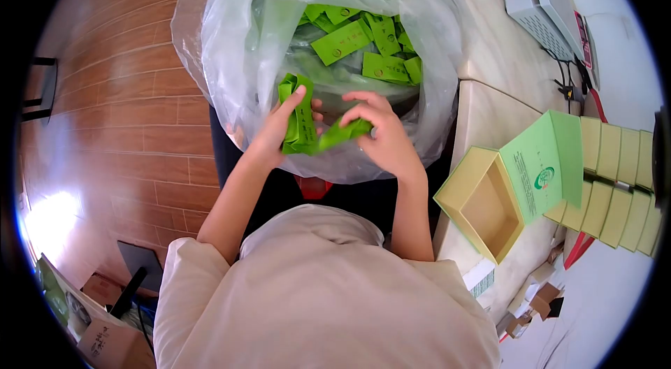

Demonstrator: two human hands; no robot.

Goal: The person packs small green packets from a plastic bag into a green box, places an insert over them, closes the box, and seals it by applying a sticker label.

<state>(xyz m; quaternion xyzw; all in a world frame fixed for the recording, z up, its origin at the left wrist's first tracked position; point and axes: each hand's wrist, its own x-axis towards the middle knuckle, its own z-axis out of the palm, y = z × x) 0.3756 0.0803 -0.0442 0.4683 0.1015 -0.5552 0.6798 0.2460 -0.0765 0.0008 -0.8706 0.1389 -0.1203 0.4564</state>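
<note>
My left hand [277, 126] is closed around a small stack of green packets [301, 117] over the near side of a clear plastic bag [231, 40]. Just to the right, my right hand [384, 133] pinches one green packet [345, 133], blurred by motion, its left end close to the stack. Inside the bag lie several loose green packets [342, 42] with dark print, mostly toward the far right. Some of the left fingers are hidden behind the stack.
On the pale counter at right stands an open green gift box [489, 201] with a tan inside. Stacked green boxes [615, 187] lie beyond it. A white machine [535, 2] with red-lit switches sits at the far right. Wooden flooring [154, 124] spreads to the left.
</note>
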